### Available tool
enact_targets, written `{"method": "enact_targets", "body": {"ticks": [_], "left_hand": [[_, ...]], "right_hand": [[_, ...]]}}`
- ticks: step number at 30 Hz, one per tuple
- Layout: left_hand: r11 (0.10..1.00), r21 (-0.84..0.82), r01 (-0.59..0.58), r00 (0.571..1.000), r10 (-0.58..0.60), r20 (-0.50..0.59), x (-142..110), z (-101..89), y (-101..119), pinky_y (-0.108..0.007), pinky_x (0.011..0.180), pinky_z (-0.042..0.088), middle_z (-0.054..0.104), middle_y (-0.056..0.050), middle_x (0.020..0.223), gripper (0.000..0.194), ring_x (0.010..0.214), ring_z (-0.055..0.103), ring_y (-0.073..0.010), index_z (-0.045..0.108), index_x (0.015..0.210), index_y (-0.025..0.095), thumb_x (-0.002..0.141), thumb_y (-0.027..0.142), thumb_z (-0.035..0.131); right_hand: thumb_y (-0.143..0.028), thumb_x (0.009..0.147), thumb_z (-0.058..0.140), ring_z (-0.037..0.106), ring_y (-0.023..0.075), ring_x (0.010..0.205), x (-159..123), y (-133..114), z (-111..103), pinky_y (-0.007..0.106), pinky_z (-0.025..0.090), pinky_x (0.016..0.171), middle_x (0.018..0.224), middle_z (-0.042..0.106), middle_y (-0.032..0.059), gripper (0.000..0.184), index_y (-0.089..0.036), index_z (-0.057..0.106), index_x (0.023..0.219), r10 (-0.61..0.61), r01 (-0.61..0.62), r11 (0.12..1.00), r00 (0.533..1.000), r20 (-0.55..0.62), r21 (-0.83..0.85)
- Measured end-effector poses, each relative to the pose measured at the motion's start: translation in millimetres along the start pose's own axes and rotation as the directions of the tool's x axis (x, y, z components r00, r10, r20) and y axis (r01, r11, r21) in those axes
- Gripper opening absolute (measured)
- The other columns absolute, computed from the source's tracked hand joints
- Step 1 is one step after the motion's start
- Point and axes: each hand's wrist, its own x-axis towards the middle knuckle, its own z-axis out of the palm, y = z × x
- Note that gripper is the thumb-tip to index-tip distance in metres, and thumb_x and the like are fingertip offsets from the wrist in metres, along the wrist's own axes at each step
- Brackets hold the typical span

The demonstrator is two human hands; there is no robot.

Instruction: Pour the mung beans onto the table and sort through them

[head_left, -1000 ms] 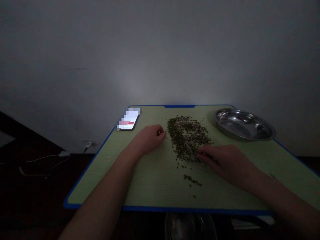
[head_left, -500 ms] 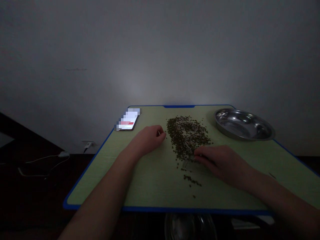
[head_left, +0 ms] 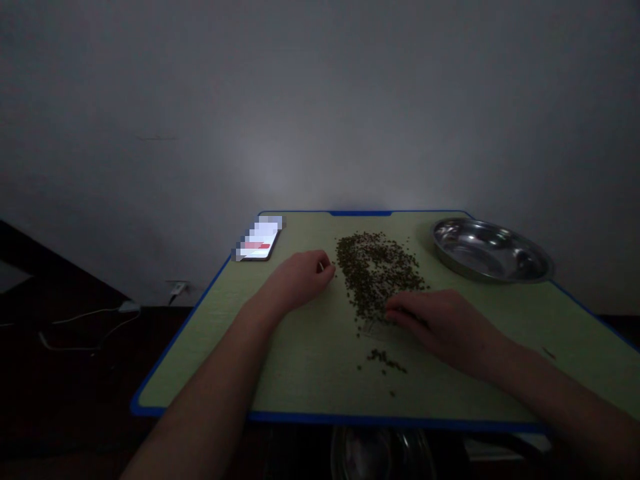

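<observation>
A patch of small dark green-brown grains (head_left: 377,267) is spread over the middle of the table; their exact kind is unclear. My left hand (head_left: 305,277) rests at the patch's left edge, fingers curled and thumb against them; what they hold, if anything, is hidden. Low over the near right part of the grains, my right hand (head_left: 435,317) has its fingers pinched together. From under it shows a clear, flat piece (head_left: 373,330), faint in the dim light, that it seems to grip. A small separate cluster of grains (head_left: 385,360) lies closer to me.
A shiny steel basin (head_left: 493,257) stands at the table's back right, a lit phone (head_left: 260,240) at its back left. The pale green table (head_left: 200,360) has a blue rim. Below its front edge is another shiny round vessel (head_left: 380,457). Cables (head_left: 95,310) run at left.
The clear piece by my right hand has changed angle, and a few grains of the near cluster have shifted. My left hand keeps its place. The whole view has shifted slightly.
</observation>
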Motion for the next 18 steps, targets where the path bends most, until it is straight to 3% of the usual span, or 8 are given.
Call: {"method": "enact_targets", "body": {"ticks": [7, 18], "left_hand": [[1.000, 0.017, -0.007, 1.000, 0.007, 0.000, 0, 1.2, -1, -0.030, 0.062, 0.042, 0.071, -0.008, 0.086, 0.028, 0.071, 0.061, -0.0186, 0.065, 0.086, 0.018, 0.086, 0.037, 0.045], [1.000, 0.025, 0.004, 1.000, -0.004, 0.028, 0, 0.2, 1, -0.031, 0.064, 0.043, 0.070, -0.009, 0.087, 0.029, 0.073, 0.062, -0.0199, 0.065, 0.087, 0.018, 0.086, 0.038, 0.044]], "right_hand": [[-0.025, 0.092, 0.048, 0.067, 0.0178, 0.059, 3, 2, 3, 0.027, 0.035, 0.053, 0.075, 0.073, 0.0019, 0.019, -0.020, 0.066, 0.090, 0.014, -0.020, 0.994, 0.998, -0.056, -0.111], [-0.027, 0.093, 0.050, 0.065, 0.0158, 0.059, 20, -5, 3, 0.027, 0.030, 0.052, 0.074, 0.073, 0.0019, 0.018, -0.019, 0.064, 0.086, -0.028, 0.030, 0.983, 1.000, 0.014, -0.179]]}}
